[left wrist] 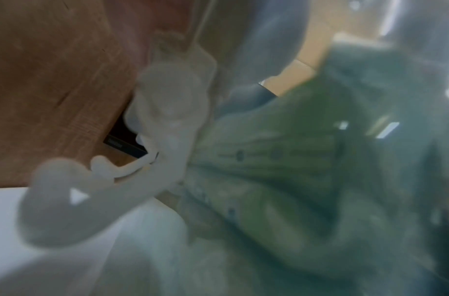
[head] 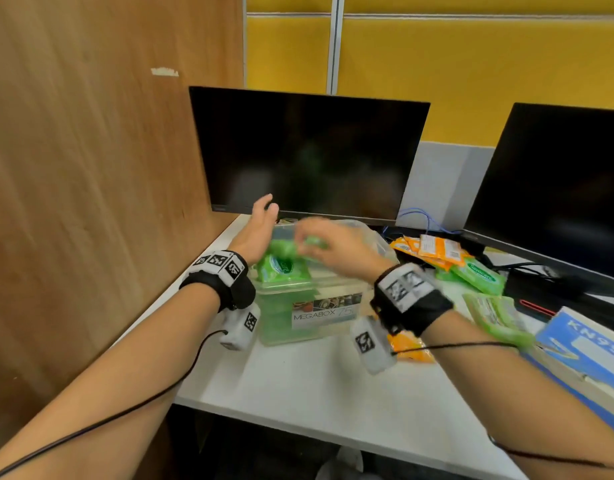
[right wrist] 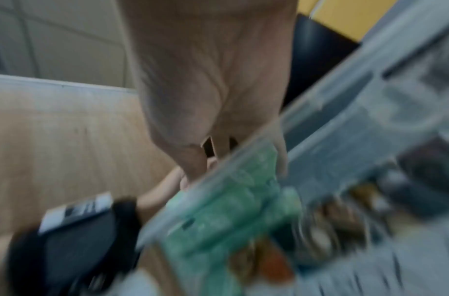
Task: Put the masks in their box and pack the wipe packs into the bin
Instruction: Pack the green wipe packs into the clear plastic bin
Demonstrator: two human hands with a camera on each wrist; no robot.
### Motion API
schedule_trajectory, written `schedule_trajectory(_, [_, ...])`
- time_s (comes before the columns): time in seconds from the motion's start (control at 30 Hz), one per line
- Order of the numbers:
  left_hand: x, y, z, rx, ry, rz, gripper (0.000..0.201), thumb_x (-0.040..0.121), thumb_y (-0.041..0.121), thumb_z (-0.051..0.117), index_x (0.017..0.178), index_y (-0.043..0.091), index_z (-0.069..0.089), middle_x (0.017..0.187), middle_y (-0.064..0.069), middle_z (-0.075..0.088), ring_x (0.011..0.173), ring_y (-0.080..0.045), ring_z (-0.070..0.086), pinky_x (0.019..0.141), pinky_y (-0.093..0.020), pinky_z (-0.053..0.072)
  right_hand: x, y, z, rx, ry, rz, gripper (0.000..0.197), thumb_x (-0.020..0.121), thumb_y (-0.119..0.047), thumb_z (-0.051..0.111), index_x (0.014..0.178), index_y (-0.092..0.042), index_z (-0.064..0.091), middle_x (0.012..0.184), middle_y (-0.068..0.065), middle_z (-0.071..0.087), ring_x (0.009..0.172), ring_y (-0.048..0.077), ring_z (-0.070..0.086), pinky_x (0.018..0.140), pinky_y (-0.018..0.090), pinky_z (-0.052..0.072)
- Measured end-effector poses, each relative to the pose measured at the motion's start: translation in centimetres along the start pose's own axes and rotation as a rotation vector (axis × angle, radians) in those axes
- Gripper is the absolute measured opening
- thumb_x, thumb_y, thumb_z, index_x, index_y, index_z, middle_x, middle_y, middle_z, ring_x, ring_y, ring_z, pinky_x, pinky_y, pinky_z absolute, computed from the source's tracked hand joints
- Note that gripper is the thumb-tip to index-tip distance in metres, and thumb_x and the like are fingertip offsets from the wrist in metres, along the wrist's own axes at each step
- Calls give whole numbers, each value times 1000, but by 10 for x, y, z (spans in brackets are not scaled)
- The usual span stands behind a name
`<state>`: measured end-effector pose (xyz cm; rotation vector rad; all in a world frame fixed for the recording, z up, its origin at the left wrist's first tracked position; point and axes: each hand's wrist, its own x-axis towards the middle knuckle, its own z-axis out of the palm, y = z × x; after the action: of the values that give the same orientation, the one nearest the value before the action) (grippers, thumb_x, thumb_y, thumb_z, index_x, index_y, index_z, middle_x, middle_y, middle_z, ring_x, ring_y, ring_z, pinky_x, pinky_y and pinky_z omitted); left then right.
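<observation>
A clear MEGABOX bin (head: 336,336) stands mid-table with green wipe packs stacked inside. My right hand (head: 316,242), blurred by motion, hovers over the bin's open top and pinches the upper end of a green wipe pack (head: 281,263) that sticks up out of the bin. My left hand (head: 262,220) is at the bin's far left corner, fingers straight and raised, holding nothing. In the right wrist view my right hand (right wrist: 218,158) reaches down behind the bin's rim (right wrist: 332,96), and green packs (right wrist: 230,210) show through the wall. The left wrist view shows a green pack (left wrist: 281,170) through blurred plastic.
Orange packs (head: 433,251) and more green packs (head: 482,275) lie right of the bin, and one orange pack (head: 411,348) lies under my right wrist. A blue KN95 mask box (head: 589,351) sits at the right edge. Two dark monitors (head: 309,154) stand behind. A wooden partition (head: 91,168) closes off the left.
</observation>
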<state>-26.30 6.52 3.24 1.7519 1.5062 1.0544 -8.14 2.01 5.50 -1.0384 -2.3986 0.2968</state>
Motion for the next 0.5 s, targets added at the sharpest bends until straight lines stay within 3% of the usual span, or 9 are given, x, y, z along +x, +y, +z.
schedule_trajectory(0.03, [0, 0, 0, 35, -15, 21, 50, 101, 44, 25, 146, 23, 26, 149, -6, 36, 135, -21, 38, 114, -36, 25, -3, -5, 12, 14, -146, 4, 17, 96, -19, 55, 99, -5, 64, 129, 10, 58, 123, 20, 49, 105, 26, 33])
schedule_trajectory(0.07, [-1, 1, 0, 98, -44, 33, 47, 99, 43, 32, 142, 24, 34, 144, -6, 43, 131, -21, 43, 112, -35, 30, -5, -8, 20, 79, -198, 21, 19, 97, -21, 53, 99, -6, 65, 133, 9, 56, 125, 19, 48, 102, 23, 31])
schedule_trajectory(0.13, [-1, -2, 0, 226, -113, 18, 53, 83, 53, 45, 132, 32, 46, 131, -3, 57, 117, -22, 55, 104, -41, 42, -3, -11, 20, 363, -94, 126, 23, 99, -23, 50, 104, -6, 65, 124, 10, 61, 115, 20, 55, 97, 28, 39])
schedule_trajectory(0.2, [0, -6, 1, 360, -189, 12, 52, 78, 54, 42, 127, 39, 49, 129, 1, 59, 109, -20, 60, 96, -42, 49, 3, -7, 16, 592, 79, 348, 27, 99, -23, 48, 117, -6, 58, 117, 10, 61, 106, 22, 57, 86, 32, 47])
schedule_trajectory(0.27, [1, -7, 2, 457, -193, 49, 43, 85, 40, 42, 127, 41, 52, 133, 4, 57, 109, -18, 59, 96, -39, 48, 10, -7, 15, 453, 42, 599, 37, 100, -29, 46, 129, -7, 49, 121, 8, 55, 104, 22, 54, 78, 31, 45])
schedule_trajectory(0.33, [4, -10, 3, 412, -158, 102, 39, 88, 27, 45, 123, 36, 59, 133, 2, 57, 114, -19, 56, 100, -40, 46, 17, -15, 18, 261, -196, 731, 52, 103, -38, 31, 141, -3, 39, 142, 14, 46, 123, 27, 48, 93, 32, 39])
schedule_trajectory(0.4, [6, -11, 2, 281, -114, 141, 34, 89, 18, 47, 115, 29, 66, 128, -3, 60, 115, -20, 55, 101, -42, 44, 22, -23, 24, 236, -290, 725, 61, 104, -44, 15, 148, -4, 31, 154, 15, 30, 140, 27, 33, 110, 34, 27])
schedule_trajectory(0.43, [5, -12, 2, 231, -106, 141, 32, 91, 17, 47, 111, 27, 68, 126, -3, 61, 116, -20, 55, 103, -41, 42, 24, -25, 26, 242, -302, 735, 62, 104, -45, 13, 148, -5, 31, 155, 16, 29, 141, 28, 31, 112, 35, 25])
schedule_trajectory(0.5, [2, -10, 2, 209, -128, 127, 32, 89, 37, 46, 108, 27, 70, 124, 2, 64, 118, -17, 54, 106, -40, 39, 23, -26, 32, 253, -234, 750, 56, 104, -37, 14, 144, -4, 35, 150, 21, 36, 135, 33, 39, 107, 38, 31])
